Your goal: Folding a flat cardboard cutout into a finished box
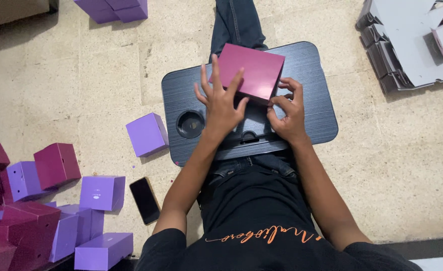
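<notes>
The left hand (pixel 221 103) lies spread flat on one magenta box (pixel 250 72), pressing it down on the black lap tray (pixel 312 108). The right hand (pixel 287 111) pinches the box's near right corner with curled fingers. Left of the tray sits one purple box (pixel 146 134), then one dark phone (pixel 144 199). Farther left lies a heap of purple and magenta boxes (pixel 41 211), too jumbled to count. Right of the tray lies one stack of flat grey cardboard (pixel 412 45).

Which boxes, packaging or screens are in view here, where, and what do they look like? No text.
Magenta cardboard box: on the black lap desk, under left hand and right hand.
Lilac cube box: floor, left of the desk.
Purple and maroon boxes pile: floor, lower left.
Purple boxes: top edge.
Grey flat carton blanks: stacked, upper right.
Black phone, dark screen: floor, beside the left arm.
</notes>
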